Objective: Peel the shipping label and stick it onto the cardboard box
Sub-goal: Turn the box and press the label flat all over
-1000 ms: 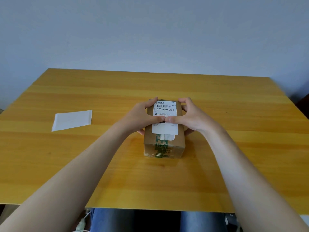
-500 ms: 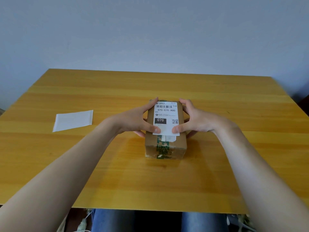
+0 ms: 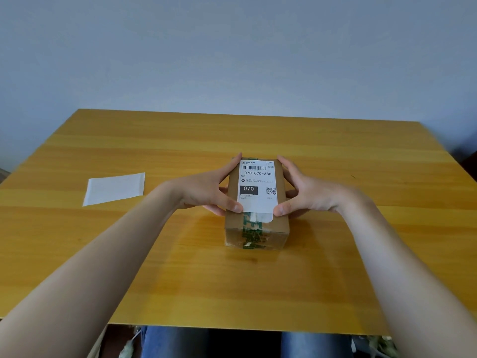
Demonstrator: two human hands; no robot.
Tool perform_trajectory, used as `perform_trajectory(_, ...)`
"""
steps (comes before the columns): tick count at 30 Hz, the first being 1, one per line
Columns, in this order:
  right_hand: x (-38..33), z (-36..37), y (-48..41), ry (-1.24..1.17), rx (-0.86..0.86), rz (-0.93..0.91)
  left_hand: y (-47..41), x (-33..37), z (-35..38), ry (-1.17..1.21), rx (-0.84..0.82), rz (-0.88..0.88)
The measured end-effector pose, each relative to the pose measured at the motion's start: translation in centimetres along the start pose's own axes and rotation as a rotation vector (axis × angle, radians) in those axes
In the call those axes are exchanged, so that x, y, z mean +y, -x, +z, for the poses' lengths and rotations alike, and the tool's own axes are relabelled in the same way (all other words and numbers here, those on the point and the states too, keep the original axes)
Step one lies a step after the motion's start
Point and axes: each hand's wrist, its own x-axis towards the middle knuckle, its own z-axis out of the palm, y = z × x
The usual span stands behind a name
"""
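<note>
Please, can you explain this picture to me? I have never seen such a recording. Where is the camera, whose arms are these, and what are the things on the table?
The camera sits on a person's head and looks forward and down, so the two bare arms are that person's own. No machine is here. On the wooden table stands a small cardboard box with green printed tape. A white shipping label lies on its top. The left hand and the right hand grip the box from its two sides, with the thumbs pressing the label's near corners. To the left lies a blank white sheet, probably the label's peeled backing. The person's blue-clad knees show below the table edge.
</note>
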Motion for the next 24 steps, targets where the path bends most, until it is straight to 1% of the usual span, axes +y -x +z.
perform_trajectory(3,0.7,0.8,0.7,-0.094,0.030,-0.122,0.2,-0.7,0.3,0.064,0.015,0.091)
perform_trajectory(4,0.7,1.2,0.9,-0.116,0.087,-0.174,0.2,-0.7,0.7,0.090,0.056,0.133)
perform_trajectory(5,0.6,1.8,1.0,-0.121,0.188,-0.210,0.2,-0.7,1.1,0.125,0.127,0.175)
perform_trajectory(6,0.5,2.3,0.8,-0.118,0.323,-0.225,0.1,-0.6,1.7,0.149,0.230,0.209)
perform_trajectory(8,-0.3,3.2,0.4,-0.129,0.578,-0.242,-0.5,-0.2,2.9,0.123,0.468,0.226)
perform_trajectory(9,-0.7,3.5,0.1,-0.132,0.647,-0.260,-1.1,-0.3,3.4,0.111,0.567,0.226)
perform_trajectory(10,-1.2,3.7,-0.1,-0.114,0.675,-0.268,-1.5,-0.4,3.8,0.121,0.627,0.238)
perform_trajectory(13,-2.2,4.2,-0.1,-0.027,0.665,-0.222,-2.4,-0.4,4.9,0.160,0.679,0.306)
perform_trajectory(16,-2.2,4.6,-0.3,-0.038,0.668,-0.196,-2.5,0.4,5.6,0.106,0.712,0.302)
perform_trajectory(19,-2.1,4.5,-0.2,-0.076,0.659,-0.197,-2.5,0.8,5.5,0.070,0.699,0.274)
perform_trajectory(24,-1.7,3.7,-0.3,-0.079,0.653,-0.192,-3.0,0.3,5.6,0.090,0.687,0.304)
